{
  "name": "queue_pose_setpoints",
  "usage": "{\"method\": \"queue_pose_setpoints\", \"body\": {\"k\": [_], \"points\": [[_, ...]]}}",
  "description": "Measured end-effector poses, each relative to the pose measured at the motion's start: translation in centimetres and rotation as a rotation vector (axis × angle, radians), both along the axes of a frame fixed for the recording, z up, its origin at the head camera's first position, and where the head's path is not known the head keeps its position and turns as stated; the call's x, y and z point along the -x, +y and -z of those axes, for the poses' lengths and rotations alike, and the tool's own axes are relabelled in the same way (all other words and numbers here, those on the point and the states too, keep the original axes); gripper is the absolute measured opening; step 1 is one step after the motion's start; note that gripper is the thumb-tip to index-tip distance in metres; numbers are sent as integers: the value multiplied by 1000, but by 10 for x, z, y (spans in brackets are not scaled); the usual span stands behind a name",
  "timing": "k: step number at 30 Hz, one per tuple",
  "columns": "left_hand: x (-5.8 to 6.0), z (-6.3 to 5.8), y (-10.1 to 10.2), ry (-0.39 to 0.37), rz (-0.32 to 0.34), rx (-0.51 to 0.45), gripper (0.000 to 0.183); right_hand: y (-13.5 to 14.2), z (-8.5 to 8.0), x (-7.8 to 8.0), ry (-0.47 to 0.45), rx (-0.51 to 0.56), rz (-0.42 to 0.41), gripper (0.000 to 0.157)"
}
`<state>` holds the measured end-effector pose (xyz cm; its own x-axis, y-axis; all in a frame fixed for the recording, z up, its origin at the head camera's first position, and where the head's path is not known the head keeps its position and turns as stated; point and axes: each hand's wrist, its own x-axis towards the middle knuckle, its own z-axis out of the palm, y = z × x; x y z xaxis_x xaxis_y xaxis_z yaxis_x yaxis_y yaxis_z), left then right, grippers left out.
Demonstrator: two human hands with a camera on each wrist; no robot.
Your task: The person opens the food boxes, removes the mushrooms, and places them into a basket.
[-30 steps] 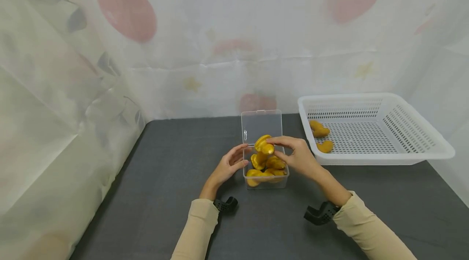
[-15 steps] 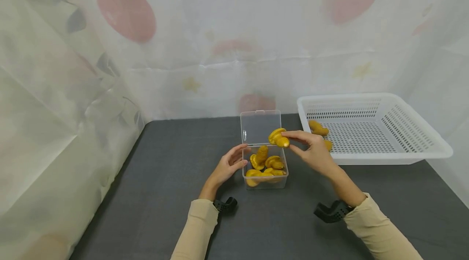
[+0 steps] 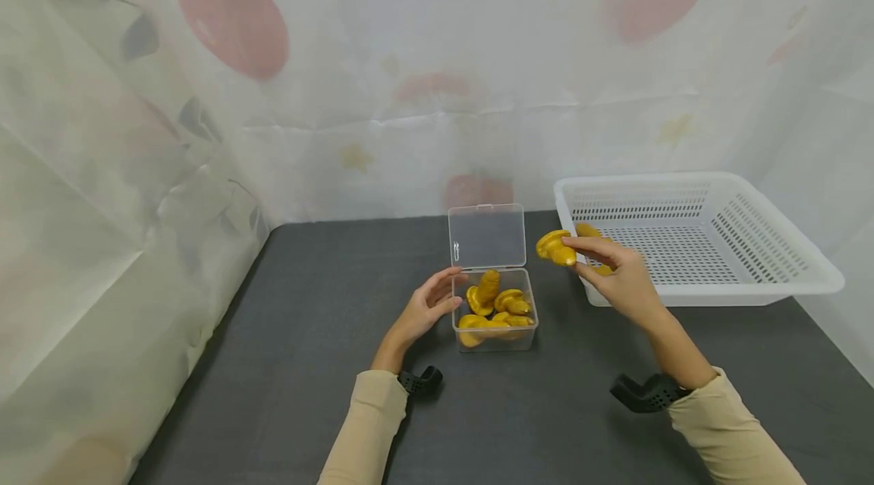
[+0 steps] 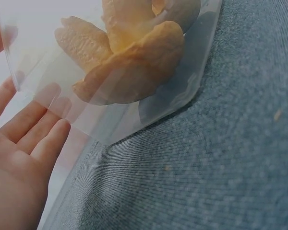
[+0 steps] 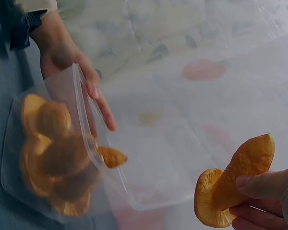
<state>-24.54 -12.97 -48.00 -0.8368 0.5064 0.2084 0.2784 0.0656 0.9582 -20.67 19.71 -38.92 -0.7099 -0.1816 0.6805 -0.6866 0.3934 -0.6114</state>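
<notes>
My right hand (image 3: 624, 280) pinches a yellow mushroom (image 3: 556, 247) between thumb and fingers, just left of the white basket's near-left corner. In the right wrist view that mushroom (image 5: 235, 182) shows a ribbed cap and a thick stem, with thumb and fingers on the stem. A clear plastic box (image 3: 495, 342) stands on the table, its hinged lid (image 3: 487, 237) raised at the back. Several mushrooms (image 3: 487, 289) lie inside, one with its stem pointing up. My left hand (image 3: 426, 310) touches the box's left side with nearly straight fingers; its fingertips (image 4: 57, 129) lie against the wall.
A white perforated basket (image 3: 710, 291) stands at the right, with yellow-brown pieces at its left end, partly hidden by my right hand. The dark table (image 3: 328, 333) extends left and in front of the box. Patterned curtains (image 3: 382, 29) rise behind and at the left.
My right hand has lifted the mushroom from above the box and carried it right, to beside the basket. My left hand and the box have stayed in place.
</notes>
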Motion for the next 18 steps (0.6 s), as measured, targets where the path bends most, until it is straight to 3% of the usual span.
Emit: {"method": "queue_pose_setpoints", "body": {"k": [8, 18], "points": [[-1, -1, 1, -12, -9, 9, 54, 16, 4, 0, 68, -23, 84, 44], [0, 0, 1, -1, -6, 8, 54, 43, 8, -3, 62, -66, 176, 40]]}}
